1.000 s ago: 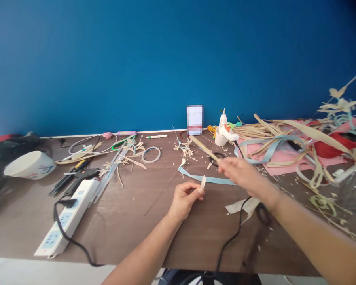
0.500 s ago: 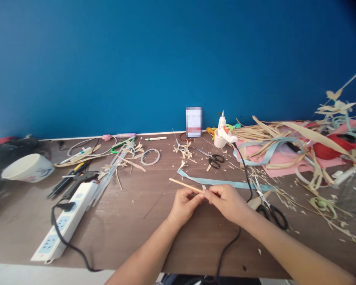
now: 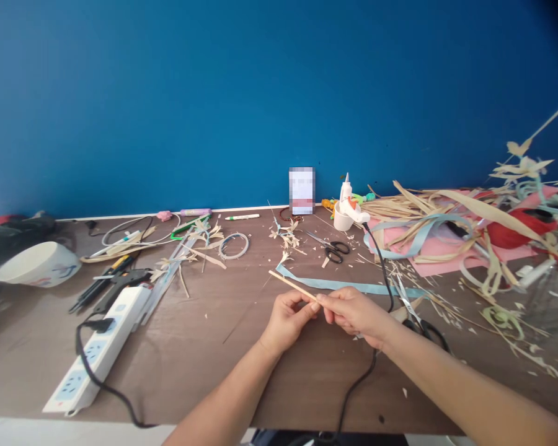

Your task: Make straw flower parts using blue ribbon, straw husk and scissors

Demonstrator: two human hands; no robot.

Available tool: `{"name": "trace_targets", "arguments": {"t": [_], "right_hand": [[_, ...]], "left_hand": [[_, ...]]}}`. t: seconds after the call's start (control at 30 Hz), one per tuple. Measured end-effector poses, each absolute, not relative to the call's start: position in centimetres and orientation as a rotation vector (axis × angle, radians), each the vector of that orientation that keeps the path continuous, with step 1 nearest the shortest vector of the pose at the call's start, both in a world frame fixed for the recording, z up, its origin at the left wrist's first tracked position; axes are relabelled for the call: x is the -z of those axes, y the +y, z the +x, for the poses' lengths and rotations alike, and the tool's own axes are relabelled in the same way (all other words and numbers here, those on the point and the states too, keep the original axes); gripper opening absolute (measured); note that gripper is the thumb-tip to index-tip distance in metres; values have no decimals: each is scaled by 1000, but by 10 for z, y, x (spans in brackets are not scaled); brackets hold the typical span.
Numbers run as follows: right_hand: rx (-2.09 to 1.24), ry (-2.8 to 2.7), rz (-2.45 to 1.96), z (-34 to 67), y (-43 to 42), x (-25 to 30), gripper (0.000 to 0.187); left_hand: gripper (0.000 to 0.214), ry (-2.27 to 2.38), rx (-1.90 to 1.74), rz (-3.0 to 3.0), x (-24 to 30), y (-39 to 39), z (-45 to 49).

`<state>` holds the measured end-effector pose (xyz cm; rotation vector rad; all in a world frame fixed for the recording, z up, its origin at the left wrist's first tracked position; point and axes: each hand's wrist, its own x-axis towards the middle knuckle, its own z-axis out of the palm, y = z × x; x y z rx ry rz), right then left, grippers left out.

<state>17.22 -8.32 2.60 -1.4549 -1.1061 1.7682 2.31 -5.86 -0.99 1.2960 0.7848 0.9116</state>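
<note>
right grip (image 3: 353,311): pinches stick (image 3: 292,286) near one end, likely for control | left grip (image 3: 284,321): meets it, perhaps steadying; hold unclear

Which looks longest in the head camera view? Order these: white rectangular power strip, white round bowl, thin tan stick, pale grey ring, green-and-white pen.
1. White rectangular power strip
2. White round bowl
3. Thin tan stick, visible part
4. Pale grey ring and green-and-white pen: too alike to rank
</note>
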Motion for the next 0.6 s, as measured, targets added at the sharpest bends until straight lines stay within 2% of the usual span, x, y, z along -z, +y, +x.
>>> {"name": "trace_targets", "arguments": {"t": [0.37,0.5,0.6], "right_hand": [[-1933,-933,-1262,183,-77,-50,37],[-1616,-806,-1115,198,-68,-77,35],[-1396,-989,-1274,197,-66,-74,36]], "left_hand": [[17,810,-985,1317,7,-58,23],[16,843,-1033,1146,11,-56,24],[14,815,-1070,997,13,-55,25]]}}
